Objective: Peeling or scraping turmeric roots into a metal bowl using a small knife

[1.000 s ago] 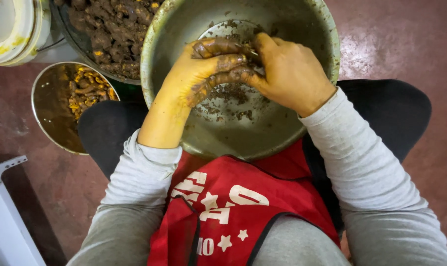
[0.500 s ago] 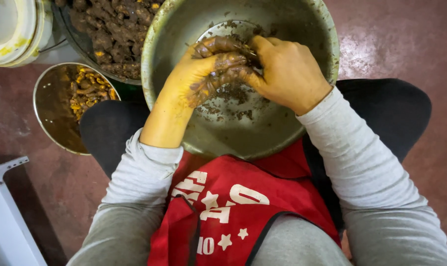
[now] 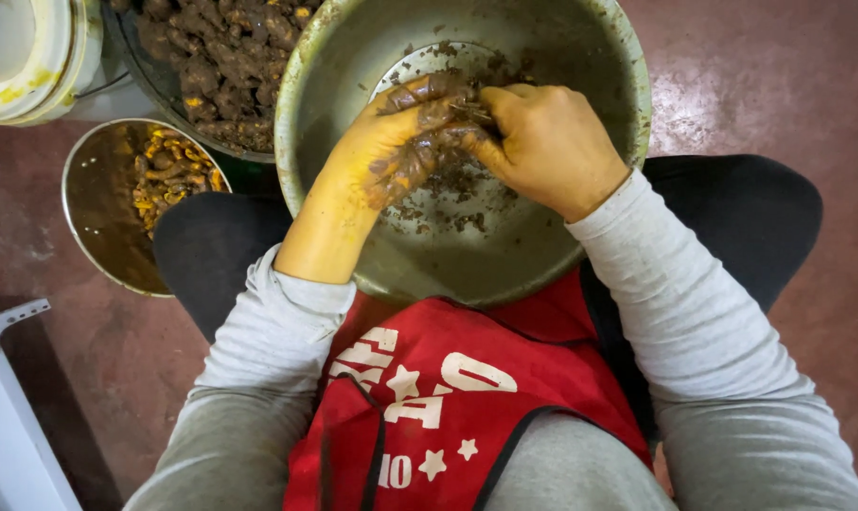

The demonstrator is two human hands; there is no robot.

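Two hands meet over the middle of a large steel bowl (image 3: 580, 255) resting on the lap. Left hand (image 3: 396, 142), caked in brown mud, cups a small muddy root (image 3: 448, 118); right hand (image 3: 547, 142) pinches at it, fingertips hidden, so the piece is hard to make out. By the bowl's left rim sit a smaller bowl (image 3: 97, 218) of yellow peeled pieces (image 3: 168, 175) and a dark basin of muddy roots (image 3: 225, 57), cut off above.

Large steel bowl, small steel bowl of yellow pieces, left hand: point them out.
Large steel bowl (image 3: 628, 85), head view, right rim.
Small steel bowl of yellow pieces (image 3: 93, 203), head view, inner wall.
Left hand (image 3: 381, 151), head view, back.
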